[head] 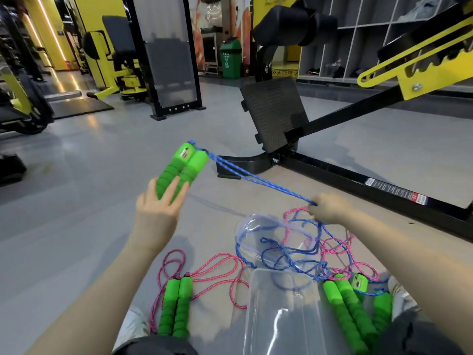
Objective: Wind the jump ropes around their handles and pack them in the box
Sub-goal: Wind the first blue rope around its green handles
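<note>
**Blue rope pulled tight, box on the floor**

Your left hand [160,198] is holding a pair of green handles [183,163] up off the floor. They sit side by side, your fingers lie along their lower ends, and the thumb's hidden behind them. The blue rope [256,179] runs from the tops of those handles in two taut strands, down and to the right into your right hand [330,207], which pinches it between curled fingers.

Under that hand there's a loose tangle of ropes [320,252], blue and pink mixed, lying partly over a clear plastic piece [258,222]; can't tell if that's a lid or a bag. The clear box [284,316] sits on the grey floor [76,226] between your knees.

Left of the box, another handle pair [175,306] lies together with its pink rope [217,267] looped loosely around it. Right of the box there are more green handles [345,303], touching the tangle. A black gym machine [273,114] stands just beyond.
</note>
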Motion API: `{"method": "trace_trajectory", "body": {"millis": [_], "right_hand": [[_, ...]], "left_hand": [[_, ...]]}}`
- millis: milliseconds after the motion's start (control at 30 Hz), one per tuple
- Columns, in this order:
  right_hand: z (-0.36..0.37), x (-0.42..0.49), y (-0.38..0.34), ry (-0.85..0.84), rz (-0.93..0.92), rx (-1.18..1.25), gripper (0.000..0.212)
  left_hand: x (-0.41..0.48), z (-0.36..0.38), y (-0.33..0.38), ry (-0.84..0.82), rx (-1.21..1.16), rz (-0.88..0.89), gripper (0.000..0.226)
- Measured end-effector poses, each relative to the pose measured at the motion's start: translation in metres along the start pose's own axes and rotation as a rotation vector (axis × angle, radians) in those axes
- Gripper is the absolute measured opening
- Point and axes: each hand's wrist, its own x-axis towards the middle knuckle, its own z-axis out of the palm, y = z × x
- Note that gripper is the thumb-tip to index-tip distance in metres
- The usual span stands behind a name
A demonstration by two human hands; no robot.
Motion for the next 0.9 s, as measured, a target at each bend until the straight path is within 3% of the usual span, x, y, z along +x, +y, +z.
{"method": "trace_trajectory", "body": {"millis": [33, 167, 300, 367, 433, 567, 667, 733, 833, 900], "right_hand": [[-0.006, 0.002, 0.007, 0.083, 0.03, -0.041, 0.019], [-0.046, 0.004, 0.0, 0.323, 0.028, 0.211, 0.02], [-0.114, 0.005, -0.023, 0.666, -0.01, 0.154, 0.014], [-0.148, -0.001, -0.032, 0.745, 0.017, 0.135, 0.017], [-0.166, -0.008, -0.033, 0.725, 0.067, 0.121, 0.017], [-0.16, -0.017, -0.021, 0.442, 0.167, 0.146, 0.016], [-0.152, -0.016, -0.023, 0.44, 0.073, 0.339, 0.024], [-0.157, -0.02, -0.039, 0.603, -0.041, 0.438, 0.024], [-0.178, -0.028, -0.068, 0.983, -0.278, 0.404, 0.026], [-0.189, -0.028, -0.081, 0.977, -0.367, 0.276, 0.025]], "left_hand": [[-0.008, 0.001, -0.007, -0.037, 0.01, 0.004, 0.047], [-0.025, -0.001, -0.02, -0.12, 0.021, -0.027, 0.049], [-0.013, -0.006, -0.024, -0.028, 0.043, -0.135, 0.044], [-0.01, -0.008, -0.031, 0.018, 0.06, -0.124, 0.042], [-0.015, -0.011, -0.039, 0.021, 0.047, -0.186, 0.041], [-0.038, -0.02, -0.056, -0.037, 0.002, -0.415, 0.045], [-0.045, -0.025, -0.065, -0.02, 0.011, -0.345, 0.043], [-0.04, -0.028, -0.065, 0.007, 0.021, -0.237, 0.042], [-0.019, -0.032, -0.055, 0.009, -0.012, -0.19, 0.045], [-0.004, -0.035, -0.045, 0.012, -0.05, -0.23, 0.047]]}}
